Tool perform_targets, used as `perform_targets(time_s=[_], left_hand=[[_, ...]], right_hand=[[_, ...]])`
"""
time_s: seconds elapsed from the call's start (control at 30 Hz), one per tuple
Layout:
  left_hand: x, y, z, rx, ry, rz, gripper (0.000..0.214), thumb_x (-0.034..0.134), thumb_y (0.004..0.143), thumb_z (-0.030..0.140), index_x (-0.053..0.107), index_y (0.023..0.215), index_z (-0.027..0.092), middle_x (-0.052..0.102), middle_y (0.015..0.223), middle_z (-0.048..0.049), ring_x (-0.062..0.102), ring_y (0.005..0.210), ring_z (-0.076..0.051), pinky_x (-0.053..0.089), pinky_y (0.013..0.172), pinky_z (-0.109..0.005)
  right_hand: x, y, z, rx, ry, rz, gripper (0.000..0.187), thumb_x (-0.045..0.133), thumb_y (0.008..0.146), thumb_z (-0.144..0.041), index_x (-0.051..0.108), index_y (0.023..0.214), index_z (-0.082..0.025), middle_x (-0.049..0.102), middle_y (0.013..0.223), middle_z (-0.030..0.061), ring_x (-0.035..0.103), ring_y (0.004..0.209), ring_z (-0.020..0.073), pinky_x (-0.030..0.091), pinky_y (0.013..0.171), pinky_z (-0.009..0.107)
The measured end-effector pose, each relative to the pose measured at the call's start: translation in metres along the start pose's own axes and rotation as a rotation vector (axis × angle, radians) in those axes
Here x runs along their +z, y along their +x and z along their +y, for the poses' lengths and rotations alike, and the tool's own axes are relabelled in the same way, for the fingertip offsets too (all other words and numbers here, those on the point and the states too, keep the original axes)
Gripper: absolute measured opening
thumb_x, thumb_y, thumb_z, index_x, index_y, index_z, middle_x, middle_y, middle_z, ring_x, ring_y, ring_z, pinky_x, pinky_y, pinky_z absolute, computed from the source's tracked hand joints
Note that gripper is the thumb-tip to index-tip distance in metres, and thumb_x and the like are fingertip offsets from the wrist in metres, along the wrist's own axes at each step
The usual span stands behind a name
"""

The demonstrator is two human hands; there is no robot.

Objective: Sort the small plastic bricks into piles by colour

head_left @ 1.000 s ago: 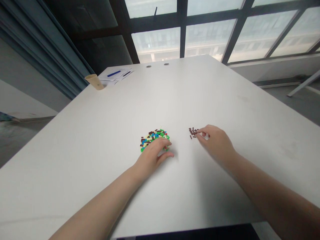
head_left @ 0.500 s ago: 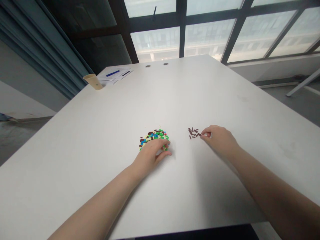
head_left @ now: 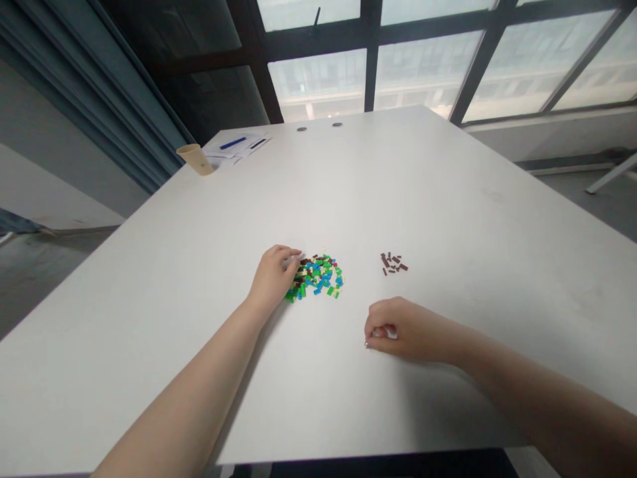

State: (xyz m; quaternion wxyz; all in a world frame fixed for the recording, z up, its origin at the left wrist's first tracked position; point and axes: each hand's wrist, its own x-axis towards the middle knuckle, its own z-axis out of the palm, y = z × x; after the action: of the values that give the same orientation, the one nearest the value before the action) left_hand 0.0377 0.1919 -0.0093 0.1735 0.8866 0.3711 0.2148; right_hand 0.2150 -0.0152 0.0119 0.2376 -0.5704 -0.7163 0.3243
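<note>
Our left hand (head_left: pixel 273 275) sits just left of the frame's center, its fingers curled over and reaching the left edge of the mixed bricks (head_left: pixel 317 277). We cannot tell whether those fingers are grasping a brick or only resting against the pile. Our right hand (head_left: pixel 401 328) lies lower right of center, clenched into a loose fist on the table (head_left: pixel 448 219), with its knuckles turned up. It touches no bricks, and we cannot see whether anything is tucked inside it.

The mixed bricks form a low, loose pile at the center of the frame, in green, blue, cream and dark brown. To their right, well apart from them and above our right hand, lies a small, separate group of brown bricks (head_left: pixel 393 263). Every piece in that group is dark brown.

At the table's far corner, in the upper left of the frame, a tan cup (head_left: pixel 195 159) sits just beside some papers (head_left: pixel 233 149). A blue pen (head_left: pixel 233 143) lies on the papers. Beyond the table, a dark-framed window (head_left: pixel 423 66) fills the top of the frame, and a blue-gray curtain (head_left: pixel 84 86) hangs at the upper left.
</note>
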Motion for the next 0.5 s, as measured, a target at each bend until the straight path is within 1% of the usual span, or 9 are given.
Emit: perform_targets(time_s=[0.07, 0.17, 0.3, 0.37, 0.43, 0.5], left_hand=[[0.004, -0.001, -0.001, -0.007, 0.032, -0.060, 0.028, 0.044, 0.080, 0.032, 0.066, 0.089, 0.019, 0.061, 0.089, -0.0053, 0.055, 0.084, -0.019, 0.043, 0.078, -0.032], [0.006, -0.002, -0.001, -0.015, 0.059, -0.081, 0.027, 0.045, 0.080, 0.034, 0.068, 0.086, 0.021, 0.062, 0.087, -0.0046, 0.056, 0.082, -0.020, 0.043, 0.075, -0.032], [0.005, -0.001, 0.001, -0.016, 0.077, -0.054, 0.022, 0.047, 0.079, 0.030, 0.067, 0.081, 0.021, 0.065, 0.086, -0.0041, 0.056, 0.085, -0.022, 0.042, 0.077, -0.034], [0.002, -0.002, 0.007, -0.005, 0.068, -0.003, 0.021, 0.047, 0.080, 0.029, 0.065, 0.084, 0.020, 0.066, 0.088, -0.0041, 0.056, 0.087, -0.022, 0.042, 0.079, -0.034], [-0.002, -0.007, 0.017, 0.048, 0.029, 0.048, 0.020, 0.047, 0.081, 0.029, 0.064, 0.087, 0.020, 0.066, 0.089, -0.0042, 0.056, 0.087, -0.021, 0.043, 0.079, -0.033], [-0.004, -0.015, 0.031, 0.148, -0.033, 0.059, 0.018, 0.048, 0.083, 0.028, 0.062, 0.089, 0.020, 0.066, 0.087, -0.0032, 0.058, 0.084, -0.018, 0.045, 0.076, -0.030]], right_hand=[[0.001, 0.000, 0.001, 0.004, -0.010, -0.004, 0.010, 0.055, 0.075, -0.018, 0.064, 0.070, -0.018, 0.054, 0.063, -0.0020, 0.046, 0.056, 0.0075, 0.034, 0.054, 0.020], [0.000, 0.000, 0.000, 0.003, -0.017, 0.005, 0.011, 0.054, 0.075, -0.019, 0.063, 0.070, -0.018, 0.053, 0.063, -0.0020, 0.046, 0.056, 0.0076, 0.034, 0.055, 0.020], [0.001, 0.000, -0.002, -0.003, -0.007, -0.006, 0.011, 0.054, 0.076, -0.020, 0.063, 0.070, -0.018, 0.053, 0.063, -0.0020, 0.046, 0.057, 0.0077, 0.034, 0.055, 0.020], [0.001, 0.000, -0.002, 0.000, 0.004, 0.000, 0.011, 0.054, 0.076, -0.021, 0.063, 0.070, -0.018, 0.053, 0.063, -0.0021, 0.046, 0.057, 0.0077, 0.035, 0.055, 0.020], [0.002, 0.001, -0.001, 0.024, 0.023, 0.055, 0.010, 0.055, 0.076, -0.021, 0.062, 0.070, -0.018, 0.053, 0.063, -0.0021, 0.046, 0.057, 0.0076, 0.035, 0.055, 0.020], [0.001, 0.003, 0.001, 0.061, 0.034, 0.178, 0.009, 0.055, 0.076, -0.021, 0.062, 0.072, -0.018, 0.054, 0.063, -0.0021, 0.046, 0.056, 0.0075, 0.035, 0.055, 0.020]])
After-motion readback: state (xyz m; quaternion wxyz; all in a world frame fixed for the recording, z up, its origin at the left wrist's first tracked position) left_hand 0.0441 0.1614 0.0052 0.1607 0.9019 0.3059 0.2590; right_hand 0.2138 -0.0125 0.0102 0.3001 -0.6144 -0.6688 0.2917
